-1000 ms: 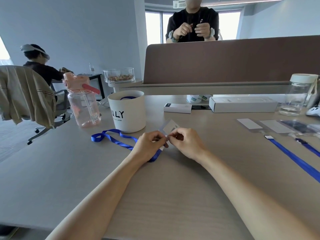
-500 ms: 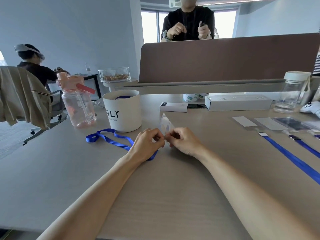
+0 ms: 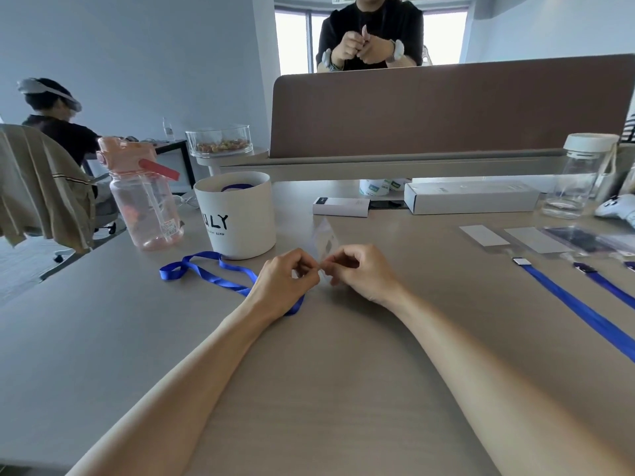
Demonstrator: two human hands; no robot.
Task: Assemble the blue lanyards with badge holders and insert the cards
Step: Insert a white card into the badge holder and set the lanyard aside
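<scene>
A chair (image 3: 37, 180) draped with a beige jacket stands at the far left, with a seated person (image 3: 51, 108) in a headset behind it against the pale blue wall. On the grey wood-grain surface (image 3: 309, 389) stand a pink water bottle (image 3: 144, 197) and, just beside it, a white tub (image 3: 237, 214). The blue lanyard (image 3: 206, 273) loops in front of the tub and runs under the left hand (image 3: 285, 283), whose curled fingers pinch its end. The right hand (image 3: 360, 273) pinches the lower edge of the clear badge holder (image 3: 324, 237), which stands upright between the two hands. Behind them a brown divider (image 3: 446, 108) crosses the surface, and a second person (image 3: 371, 32) stands beyond it. Further right lie a long white box (image 3: 470, 197), flat card sleeves (image 3: 536, 240), a glass jar (image 3: 580, 176) and two more lanyards (image 3: 577, 307).

A second ago the badge holder leaned right over the right hand; now it is upright. The person beyond the divider has brought both hands together.
</scene>
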